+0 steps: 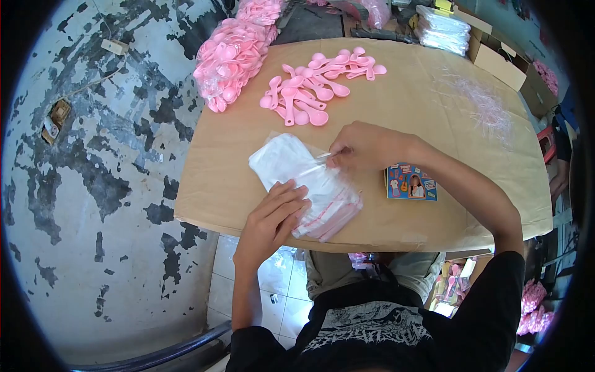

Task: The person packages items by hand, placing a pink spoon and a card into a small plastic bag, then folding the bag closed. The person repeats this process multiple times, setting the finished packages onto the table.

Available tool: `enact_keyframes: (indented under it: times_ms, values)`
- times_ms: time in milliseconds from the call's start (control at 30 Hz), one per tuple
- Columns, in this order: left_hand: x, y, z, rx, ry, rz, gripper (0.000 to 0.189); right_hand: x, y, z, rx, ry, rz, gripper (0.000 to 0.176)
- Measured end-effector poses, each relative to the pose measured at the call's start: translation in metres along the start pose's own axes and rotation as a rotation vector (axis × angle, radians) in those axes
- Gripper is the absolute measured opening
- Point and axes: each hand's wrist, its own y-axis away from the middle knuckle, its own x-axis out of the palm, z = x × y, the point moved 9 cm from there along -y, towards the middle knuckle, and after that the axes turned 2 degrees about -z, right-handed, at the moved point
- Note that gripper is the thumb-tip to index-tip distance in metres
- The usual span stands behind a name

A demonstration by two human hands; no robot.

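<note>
A stack of clear and white plastic bags [284, 162] lies on the brown-covered table [214, 186] in front of me. My left hand [279, 214] rests on the stack's left side, its fingers stretched out over the plastic. At the upper right edge of the stack, my right hand [362, 147] pinches a bit of clear plastic film between thumb and fingers. Under my right forearm sits a stack of small colourful cards [406, 181], partly covered by the arm. Loose pink spoons [316, 93] lie in a pile beyond the bags.
Bags of pink spoons [229, 59] stand at the table's back left corner. Thin clear strands [483, 105] lie at the right. Behind are wrapped white packs [443, 31] and open cardboard boxes [499, 65]. Part of another person's arm [559, 180] shows at the far right.
</note>
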Motion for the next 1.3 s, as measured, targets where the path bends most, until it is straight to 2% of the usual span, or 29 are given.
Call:
enact_keyframes:
  times_ms: [133,300,400,500,600,700,800,900,1000,1100,1200,1300]
  values:
    - [-0.002,-0.003,0.001,-0.032,0.018,0.049,0.022,-0.041,0.020,-0.004,-0.020,-0.146,-0.217,0.030]
    - [-0.008,-0.031,-0.017,-0.050,0.120,0.123,0.033,-0.080,0.053,0.020,0.037,-0.327,-0.250,0.027]
    - [0.032,-0.058,-0.022,-0.288,1.184,0.053,0.049,-0.066,0.060,0.038,-0.015,-0.292,-0.204,0.025]
    - [0.051,-0.102,-0.014,-0.447,1.160,0.109,0.051,-0.064,0.064,0.034,-0.123,-0.351,-0.287,0.025]
    - [0.047,-0.155,0.002,-0.395,1.344,0.071,0.047,-0.090,0.088,-0.002,0.201,-0.104,-0.200,0.034]
    - [0.041,-0.194,0.019,-0.352,1.223,0.051,0.040,-0.079,0.117,-0.068,0.015,0.163,-0.011,0.048]
    - [0.044,-0.213,0.024,-0.311,1.110,0.013,0.039,-0.056,0.118,-0.094,0.185,0.073,0.252,0.058]
    - [0.057,-0.207,0.043,-0.376,1.113,-0.009,0.038,-0.057,0.119,-0.091,0.436,-0.096,0.232,0.057]
    - [0.059,-0.194,0.057,-0.458,1.189,-0.076,0.036,-0.050,0.118,-0.098,0.404,-0.256,0.306,0.058]
    - [0.059,-0.187,0.061,-0.472,1.100,-0.055,0.034,-0.061,0.115,-0.091,0.347,-0.284,0.222,0.043]
    - [0.057,-0.187,0.058,-0.443,1.080,-0.076,0.033,-0.077,0.106,-0.098,0.344,-0.257,0.013,0.031]
    - [0.053,-0.184,0.059,-0.432,1.126,-0.158,0.033,-0.090,0.095,-0.103,0.297,-0.502,-0.359,0.023]
